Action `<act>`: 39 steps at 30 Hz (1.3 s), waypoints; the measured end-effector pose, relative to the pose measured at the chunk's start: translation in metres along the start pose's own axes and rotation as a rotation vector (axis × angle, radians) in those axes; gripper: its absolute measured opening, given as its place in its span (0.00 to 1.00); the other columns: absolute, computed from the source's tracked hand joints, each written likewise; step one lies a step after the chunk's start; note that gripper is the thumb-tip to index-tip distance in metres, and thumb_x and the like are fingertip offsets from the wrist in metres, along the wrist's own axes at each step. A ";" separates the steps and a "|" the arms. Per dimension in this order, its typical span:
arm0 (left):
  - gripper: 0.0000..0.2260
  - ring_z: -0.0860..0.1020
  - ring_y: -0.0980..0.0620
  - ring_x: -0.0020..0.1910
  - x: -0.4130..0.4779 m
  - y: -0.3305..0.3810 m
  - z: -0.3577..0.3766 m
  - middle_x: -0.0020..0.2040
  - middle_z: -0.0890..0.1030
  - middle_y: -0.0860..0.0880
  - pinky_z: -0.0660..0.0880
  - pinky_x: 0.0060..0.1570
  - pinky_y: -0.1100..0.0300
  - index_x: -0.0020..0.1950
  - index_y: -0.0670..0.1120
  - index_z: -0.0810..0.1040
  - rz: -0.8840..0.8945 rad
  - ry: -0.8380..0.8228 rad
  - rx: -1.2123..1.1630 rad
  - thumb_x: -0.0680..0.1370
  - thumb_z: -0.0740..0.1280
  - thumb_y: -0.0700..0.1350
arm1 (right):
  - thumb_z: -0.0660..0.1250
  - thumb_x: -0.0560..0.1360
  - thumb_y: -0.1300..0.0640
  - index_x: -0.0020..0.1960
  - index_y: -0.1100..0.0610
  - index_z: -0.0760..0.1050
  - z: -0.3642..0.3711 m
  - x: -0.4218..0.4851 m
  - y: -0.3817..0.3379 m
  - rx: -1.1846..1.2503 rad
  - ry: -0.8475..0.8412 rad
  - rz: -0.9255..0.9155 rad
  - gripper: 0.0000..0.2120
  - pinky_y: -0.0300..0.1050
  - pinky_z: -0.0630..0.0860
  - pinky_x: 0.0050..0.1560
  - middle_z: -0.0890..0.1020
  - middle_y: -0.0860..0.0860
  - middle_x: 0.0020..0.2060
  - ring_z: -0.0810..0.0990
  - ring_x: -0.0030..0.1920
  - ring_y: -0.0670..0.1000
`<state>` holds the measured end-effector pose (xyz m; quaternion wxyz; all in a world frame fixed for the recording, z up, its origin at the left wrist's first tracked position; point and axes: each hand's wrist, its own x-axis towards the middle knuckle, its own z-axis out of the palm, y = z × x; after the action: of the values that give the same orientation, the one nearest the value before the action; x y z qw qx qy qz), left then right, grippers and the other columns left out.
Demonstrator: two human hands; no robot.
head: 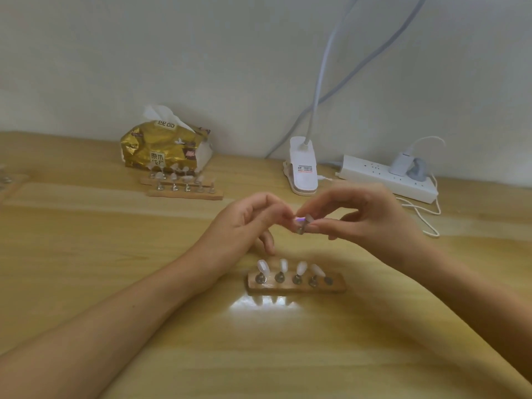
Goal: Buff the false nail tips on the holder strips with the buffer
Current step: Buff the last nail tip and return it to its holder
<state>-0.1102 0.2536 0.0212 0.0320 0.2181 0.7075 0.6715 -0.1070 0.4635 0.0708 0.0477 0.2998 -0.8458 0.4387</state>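
Note:
A wooden holder strip (336, 287) lies on the table in front of me. Several clear false nail tips (262, 267) stand on its metal pegs, and its rightmost spot (328, 281) holds no tip. Above it my hands meet. My right hand (365, 217) pinches a metal peg with a clear nail tip (309, 218) on it. My left hand (247, 223) pinches a small purple piece, apparently the buffer (299, 219), against that tip. Fingers hide most of both items.
Two more holder strips (184, 193) with tips lie at the back left, in front of a gold tissue pack (161, 148). A white clip lamp base (302, 168) and a power strip (388, 177) with trailing cables sit at the back right.

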 end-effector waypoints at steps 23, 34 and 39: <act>0.16 0.77 0.54 0.31 0.000 0.000 -0.001 0.43 0.86 0.50 0.71 0.36 0.62 0.53 0.46 0.79 -0.039 0.141 0.087 0.84 0.53 0.50 | 0.81 0.66 0.58 0.49 0.49 0.84 0.004 -0.051 0.007 -0.281 -0.145 0.199 0.13 0.29 0.70 0.41 0.80 0.42 0.44 0.78 0.45 0.41; 0.17 0.81 0.54 0.43 -0.001 -0.004 0.001 0.45 0.86 0.51 0.75 0.37 0.65 0.50 0.47 0.83 0.023 0.124 0.129 0.83 0.55 0.51 | 0.77 0.68 0.58 0.48 0.51 0.83 -0.012 -0.047 0.013 -0.448 0.164 -0.070 0.10 0.29 0.69 0.42 0.78 0.44 0.43 0.78 0.44 0.47; 0.20 0.81 0.54 0.47 -0.002 -0.001 0.002 0.48 0.85 0.53 0.74 0.42 0.61 0.49 0.57 0.86 0.019 0.108 0.070 0.81 0.55 0.61 | 0.78 0.68 0.58 0.47 0.48 0.84 -0.018 -0.036 0.023 -0.334 0.219 -0.009 0.10 0.33 0.70 0.37 0.77 0.43 0.40 0.79 0.45 0.48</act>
<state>-0.1076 0.2547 0.0195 -0.0200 0.1891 0.7290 0.6575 -0.0939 0.5040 0.0528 0.1901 0.2420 -0.8953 0.3221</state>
